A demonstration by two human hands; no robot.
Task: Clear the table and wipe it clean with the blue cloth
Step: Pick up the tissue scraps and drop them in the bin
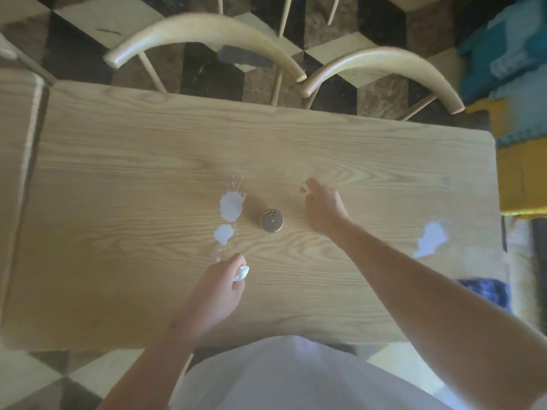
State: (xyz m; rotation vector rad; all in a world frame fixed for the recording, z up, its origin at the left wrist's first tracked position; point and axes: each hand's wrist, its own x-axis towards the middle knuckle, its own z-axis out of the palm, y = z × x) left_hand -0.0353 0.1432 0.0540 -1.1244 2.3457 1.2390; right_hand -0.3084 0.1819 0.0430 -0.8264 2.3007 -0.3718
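Both hands are reaching out over the wooden table point(118, 179) as we are looking down from above. Our left hand point(217, 287) is curling shut around a small crumpled white wad point(242, 273), perhaps tissue, which is poking out between thumb and fingers; most of it is hiding inside the fist. Our right hand point(324, 207) is stretching farther across, fingers bent narrowly toward a tiny brownish scrap point(302, 189) lying at its fingertips; we cannot tell whether the fingers are touching it, since motion blur is smearing that spot. Between the two hands a small shaker point(272, 221) with a perforated metal lid is standing upright. Just left of it, white spilled splotches point(231, 206) are spreading over the wood, with a smaller one point(223, 233) below, and another white splotch point(431, 239) is lying well apart toward the right end. At the table's near right edge something dark blue point(485, 292), probably the blue cloth, is showing only partly, our right forearm cutting it off, and it is too blurred to be sure. Beyond the far edge two pale curved chair backs point(204, 31) are standing tucked close, over a checkered floor point(74, 57). Blue and yellow shapes point(515, 84) at the right are blurring past recognition. Our white garment point(296, 377) is filling the bottom of the view.
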